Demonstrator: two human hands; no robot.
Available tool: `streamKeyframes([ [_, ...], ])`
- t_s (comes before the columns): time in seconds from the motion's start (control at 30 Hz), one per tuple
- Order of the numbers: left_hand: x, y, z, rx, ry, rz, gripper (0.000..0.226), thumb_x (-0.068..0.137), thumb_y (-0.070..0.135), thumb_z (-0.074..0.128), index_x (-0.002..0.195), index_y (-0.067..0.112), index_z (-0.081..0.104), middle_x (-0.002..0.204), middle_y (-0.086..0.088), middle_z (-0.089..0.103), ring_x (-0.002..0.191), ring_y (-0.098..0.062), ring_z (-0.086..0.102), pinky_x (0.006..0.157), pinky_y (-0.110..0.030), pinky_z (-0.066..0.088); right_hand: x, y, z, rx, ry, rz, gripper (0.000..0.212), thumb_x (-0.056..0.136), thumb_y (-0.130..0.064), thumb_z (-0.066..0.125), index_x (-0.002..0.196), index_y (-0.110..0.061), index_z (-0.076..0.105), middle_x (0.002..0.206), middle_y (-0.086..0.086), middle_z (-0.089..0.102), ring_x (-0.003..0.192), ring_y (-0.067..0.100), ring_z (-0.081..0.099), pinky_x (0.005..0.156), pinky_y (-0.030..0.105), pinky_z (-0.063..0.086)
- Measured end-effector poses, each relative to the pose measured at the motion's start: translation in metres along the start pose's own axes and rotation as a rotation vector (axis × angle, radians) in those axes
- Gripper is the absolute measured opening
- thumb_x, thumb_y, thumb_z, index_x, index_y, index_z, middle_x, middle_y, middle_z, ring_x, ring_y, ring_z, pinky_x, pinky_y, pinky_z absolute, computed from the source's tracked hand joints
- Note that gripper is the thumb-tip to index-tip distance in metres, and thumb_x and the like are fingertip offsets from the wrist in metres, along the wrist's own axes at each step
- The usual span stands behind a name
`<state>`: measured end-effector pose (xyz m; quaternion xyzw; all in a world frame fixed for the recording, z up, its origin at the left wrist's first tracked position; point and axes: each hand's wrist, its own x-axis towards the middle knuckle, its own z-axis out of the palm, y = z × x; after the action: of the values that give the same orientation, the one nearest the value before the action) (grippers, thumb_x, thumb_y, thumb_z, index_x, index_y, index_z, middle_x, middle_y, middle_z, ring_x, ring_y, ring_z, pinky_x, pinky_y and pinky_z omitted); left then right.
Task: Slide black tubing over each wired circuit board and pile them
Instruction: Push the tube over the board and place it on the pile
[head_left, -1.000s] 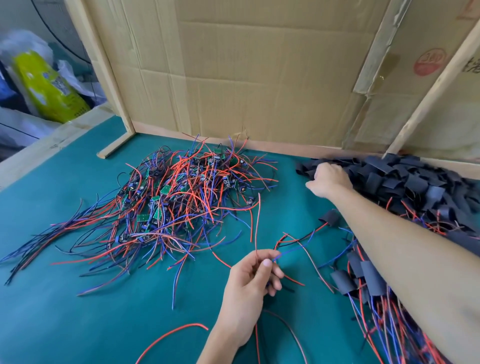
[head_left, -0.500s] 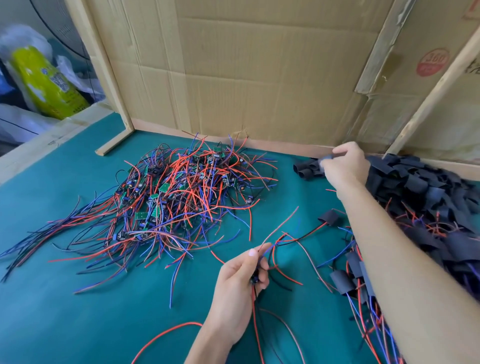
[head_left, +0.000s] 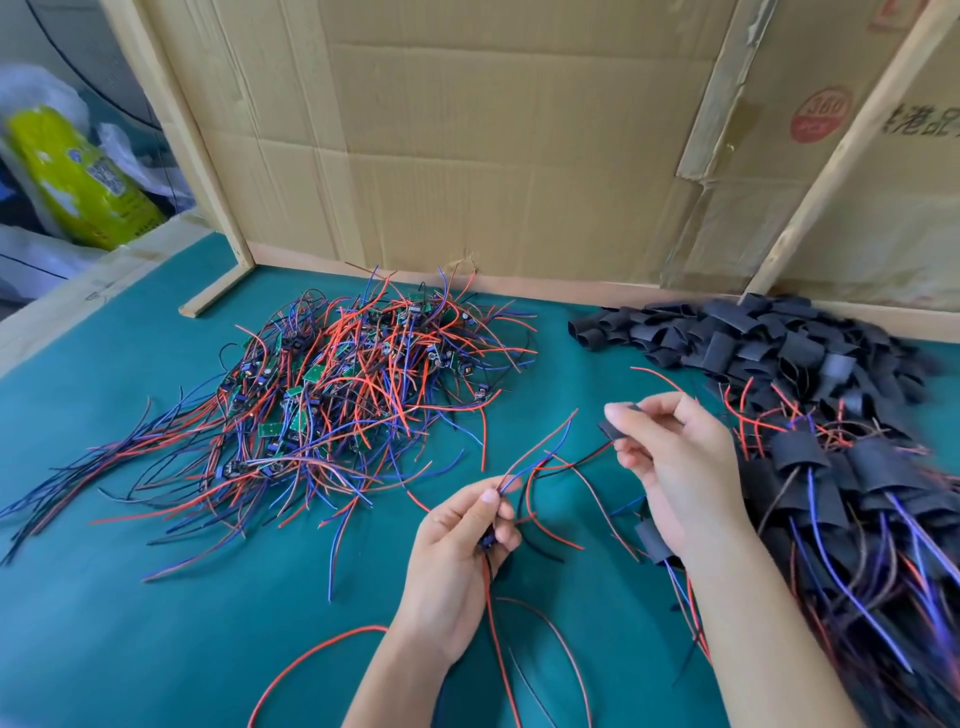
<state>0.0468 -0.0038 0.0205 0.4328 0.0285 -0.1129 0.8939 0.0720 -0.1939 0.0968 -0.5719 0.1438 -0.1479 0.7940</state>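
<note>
Black tubing, one short flattened piece of it, sits pinched between the thumb and fingers of the right hand, held above the middle of the tabletop with its open end turned toward the left. The left hand has its fingers curled round a wired circuit board, mostly hidden in the grip, with its red and blue leads fanning up toward the sleeve. To do this step well, I'd say the loose leads should be gathered into one tight bundle first, so none snags the rim, and the sleeve squeezed at its edges to pop it open into a mouth before the leads are fed in; then it can be drawn down until it covers the board. Both forearms reach in from the near edge, the right wrist cocked slightly upward, the left palm turned inward, the two hands near but apart. Unsleeved boards lie in a tangle toward the far left of the tabletop, spare sleeves are heaped at the far right corner, and finished pieces pile along the right edge, which is where this one would go.
</note>
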Motion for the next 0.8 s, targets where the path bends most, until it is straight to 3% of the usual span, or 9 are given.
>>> streamKeyframes([
  [0.07, 0.001, -0.001, 0.001, -0.014, 0.002, -0.001, 0.023, 0.088, 0.020, 0.065, 0.099, 0.006, 0.079, 0.077, -0.005, 0.057, 0.059, -0.011, 0.047, 0.067, -0.022, 0.049, 0.000, 0.000, -0.002, 0.029, 0.005, -0.037, 0.023, 0.085, 0.000, 0.077, 0.081, -0.013, 0.058, 0.068, -0.002, 0.069, 0.055, 0.013, 0.062, 0.053, 0.018, 0.050],
  [0.2, 0.001, -0.001, 0.000, -0.017, 0.001, 0.003, 0.023, 0.089, 0.020, 0.064, 0.099, 0.005, 0.079, 0.077, -0.004, 0.057, 0.058, -0.011, 0.047, 0.066, -0.023, 0.048, 0.001, 0.003, -0.002, 0.044, 0.004, -0.082, 0.014, 0.087, -0.005, 0.077, 0.086, -0.010, 0.064, 0.072, 0.002, 0.073, 0.063, 0.015, 0.070, 0.059, 0.020, 0.056],
  [0.33, 0.001, 0.000, 0.001, 0.024, -0.004, -0.001, 0.023, 0.088, 0.021, 0.063, 0.098, 0.008, 0.079, 0.077, -0.004, 0.057, 0.058, -0.012, 0.048, 0.069, -0.027, 0.043, 0.004, 0.011, -0.001, -0.058, 0.089, -0.117, 0.012, 0.088, -0.011, 0.080, 0.091, -0.013, 0.068, 0.074, 0.001, 0.076, 0.063, 0.015, 0.071, 0.052, 0.019, 0.051],
  [0.47, 0.000, 0.000, 0.002, 0.069, -0.014, -0.004, 0.024, 0.088, 0.020, 0.063, 0.099, 0.005, 0.077, 0.076, -0.004, 0.057, 0.056, -0.012, 0.048, 0.068, -0.027, 0.041, 0.007, 0.016, 0.002, -0.086, 0.112, -0.153, 0.010, 0.089, -0.012, 0.080, 0.087, -0.015, 0.071, 0.076, 0.002, 0.077, 0.066, 0.015, 0.070, 0.056, 0.021, 0.051],
  [0.63, -0.001, -0.001, 0.001, 0.069, -0.017, -0.006, 0.024, 0.089, 0.019, 0.062, 0.100, 0.003, 0.076, 0.076, -0.005, 0.057, 0.056, -0.012, 0.047, 0.065, -0.022, 0.045, 0.007, 0.019, -0.002, -0.106, 0.000, -0.144, 0.010, 0.088, -0.011, 0.079, 0.083, -0.015, 0.072, 0.073, 0.003, 0.076, 0.062, 0.011, 0.068, 0.055, 0.018, 0.050],
  [0.8, -0.001, -0.001, 0.002, 0.071, -0.016, 0.002, 0.023, 0.088, 0.020, 0.063, 0.100, 0.006, 0.077, 0.077, -0.006, 0.057, 0.056, -0.012, 0.047, 0.065, -0.022, 0.045, 0.004, 0.021, -0.002, -0.180, -0.107, -0.181, 0.014, 0.085, -0.012, 0.084, 0.091, -0.015, 0.071, 0.078, 0.007, 0.079, 0.067, 0.011, 0.070, 0.059, 0.017, 0.051],
])
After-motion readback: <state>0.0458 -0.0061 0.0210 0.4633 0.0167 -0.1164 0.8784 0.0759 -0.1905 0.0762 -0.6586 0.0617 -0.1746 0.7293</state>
